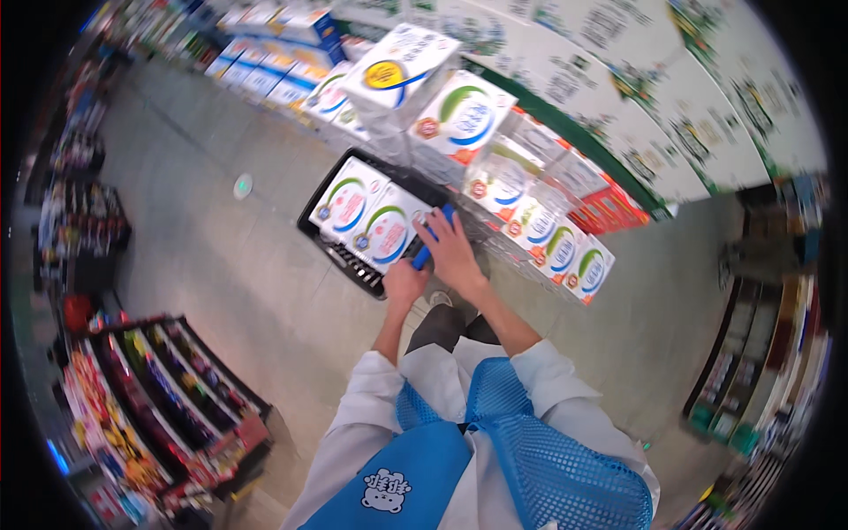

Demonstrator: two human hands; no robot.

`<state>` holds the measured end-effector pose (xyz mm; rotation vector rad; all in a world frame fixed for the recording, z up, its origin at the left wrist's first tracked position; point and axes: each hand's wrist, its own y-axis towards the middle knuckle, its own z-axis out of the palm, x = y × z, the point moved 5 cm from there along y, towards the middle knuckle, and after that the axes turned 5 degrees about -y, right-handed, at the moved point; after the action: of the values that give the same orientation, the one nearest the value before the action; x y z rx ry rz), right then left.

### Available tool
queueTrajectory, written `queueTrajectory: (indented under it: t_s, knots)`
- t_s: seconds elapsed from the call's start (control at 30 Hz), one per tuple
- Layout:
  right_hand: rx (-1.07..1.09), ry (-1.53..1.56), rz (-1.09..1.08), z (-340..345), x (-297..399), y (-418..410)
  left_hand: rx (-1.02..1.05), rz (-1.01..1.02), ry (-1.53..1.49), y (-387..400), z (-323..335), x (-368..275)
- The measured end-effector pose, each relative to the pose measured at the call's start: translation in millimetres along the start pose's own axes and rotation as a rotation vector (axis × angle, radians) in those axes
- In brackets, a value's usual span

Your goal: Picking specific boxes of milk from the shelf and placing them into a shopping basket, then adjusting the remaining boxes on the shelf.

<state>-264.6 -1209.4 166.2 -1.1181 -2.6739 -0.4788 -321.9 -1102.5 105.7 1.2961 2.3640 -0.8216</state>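
My left hand (pixel 405 281) is closed around the lower end of the blue handle bar (pixel 423 255) of a black shopping cart (pixel 341 257). At the bar's other end rests my right hand (pixel 450 248), its fingers spread over the bar and towards the box beside it; how firmly it grips cannot be told. Two white cartons (pixel 349 199) with green and blue arcs and pink writing lie side by side in the cart. Their near edges are close to my fingers.
Stacked white cartons (pixel 464 116) line the display along the cart's right side. Blue-and-white boxes (pixel 265 76) stand farther up. A tiered snack shelf (pixel 165 397) is at lower left, and another shelf unit (pixel 745 331) at far right. Grey floor (pixel 199 159) lies beyond the cart.
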Motion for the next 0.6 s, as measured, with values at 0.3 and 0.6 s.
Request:
queueTrajectory:
  t_s: [0.3,0.6]
  knots:
    - [0.502,-0.313,-0.359,63,-4,34,-0.130,-0.043,-0.065,-3,8,6]
    - [0.407,-0.288,-0.378,58,-3,13,-0.046,-0.085,-0.023,-19,15,4]
